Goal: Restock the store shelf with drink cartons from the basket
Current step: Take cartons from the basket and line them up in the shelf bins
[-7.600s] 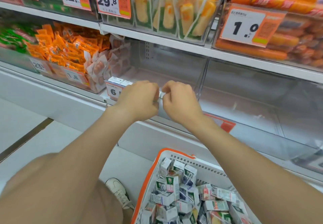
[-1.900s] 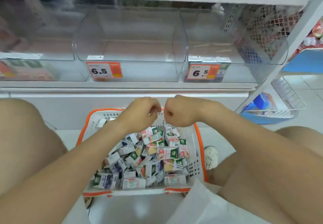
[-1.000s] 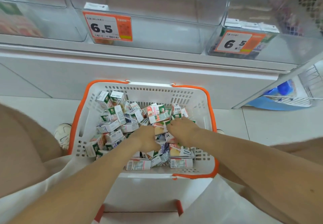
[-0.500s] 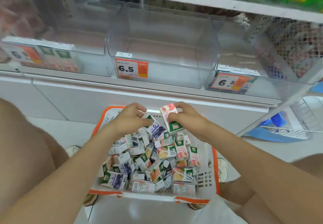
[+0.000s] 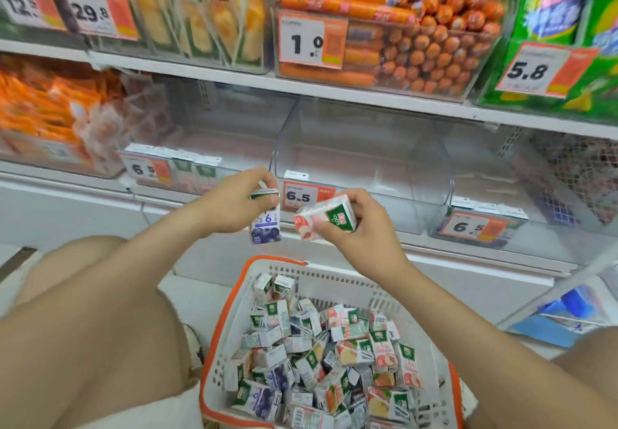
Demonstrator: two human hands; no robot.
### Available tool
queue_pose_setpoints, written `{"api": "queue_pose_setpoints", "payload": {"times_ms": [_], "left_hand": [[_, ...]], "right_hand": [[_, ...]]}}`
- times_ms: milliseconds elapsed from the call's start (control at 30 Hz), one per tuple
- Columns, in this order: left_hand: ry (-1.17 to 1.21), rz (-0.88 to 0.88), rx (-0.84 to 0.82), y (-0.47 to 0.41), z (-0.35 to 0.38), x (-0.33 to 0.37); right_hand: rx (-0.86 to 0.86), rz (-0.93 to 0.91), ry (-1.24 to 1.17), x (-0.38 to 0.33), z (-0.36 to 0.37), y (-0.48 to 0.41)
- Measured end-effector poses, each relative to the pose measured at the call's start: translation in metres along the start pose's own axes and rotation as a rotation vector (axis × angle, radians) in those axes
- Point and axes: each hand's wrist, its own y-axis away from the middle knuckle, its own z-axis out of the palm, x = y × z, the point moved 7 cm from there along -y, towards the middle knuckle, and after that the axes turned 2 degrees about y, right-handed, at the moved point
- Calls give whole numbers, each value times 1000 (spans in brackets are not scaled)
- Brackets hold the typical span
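My left hand (image 5: 234, 202) grips a blueberry drink carton (image 5: 266, 224) by its top, hanging upright. My right hand (image 5: 359, 228) holds a pink peach carton (image 5: 326, 219) lying on its side. Both are raised above the white basket with an orange rim (image 5: 277, 261), which holds several small drink cartons (image 5: 334, 355). Just behind the hands stands a clear shelf bin (image 5: 364, 161) with a 6.5 price tag (image 5: 302, 196). A bin at the left (image 5: 174, 171) holds a few cartons, as does one at the right (image 5: 481, 224).
The shelf above carries orange sausages (image 5: 401, 37), yellow snack packs (image 5: 200, 20) and green packages (image 5: 568, 27). Orange packets (image 5: 43, 111) fill the bin at far left. My knees frame the basket on the white floor. A blue item (image 5: 568, 308) lies in a wire rack at right.
Both hands lifted out of the basket, each with a carton, and rose towards the shelf bins. The view tilted up, showing the upper shelf.
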Motion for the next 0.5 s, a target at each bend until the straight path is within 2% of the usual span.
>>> {"api": "queue_pose_setpoints", "payload": {"times_ms": [133,233,367,500], "left_hand": [[-66,-34,144,-7,-49,-19],[-21,-121,268,-10,-70,-53],[-101,-214,247,-16,-82,-82],[-76,-241,253,-22,-93,-91]], "right_hand": [[-76,-126,33,-41,41,-25],[-54,-280,115,-73,69,-53],[36,-407,423,-107,100,-101],[-135,-403,874,-104,148,-143]]}}
